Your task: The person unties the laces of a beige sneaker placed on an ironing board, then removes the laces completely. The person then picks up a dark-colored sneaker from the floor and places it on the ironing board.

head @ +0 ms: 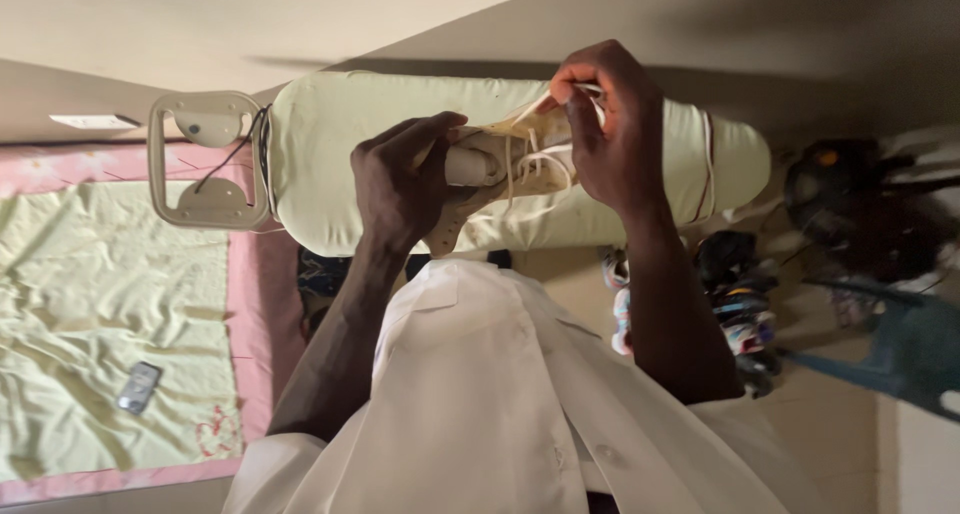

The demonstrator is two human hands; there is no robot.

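I hold a cream lace-up shoe (500, 159) over a pale green ironing board (330, 154). My left hand (400, 184) grips the shoe's body from the left, with the fingers wrapped round its side and sole. Higher up, my right hand (610, 124) pinches the shoe's upper edge and a lace. Loose white laces (535, 164) hang between the two hands. Both forearms rise from my white shirt (480, 404) at the bottom of the view.
A beige metal iron rest (205, 159) with a dark cord sits at the board's left end. A bed with a pale green sheet (100, 304) and pink border holds a small grey phone (138, 386). Shoes (740, 304), a dark bag (840, 194) and a blue chair (900, 354) crowd the floor on the right.
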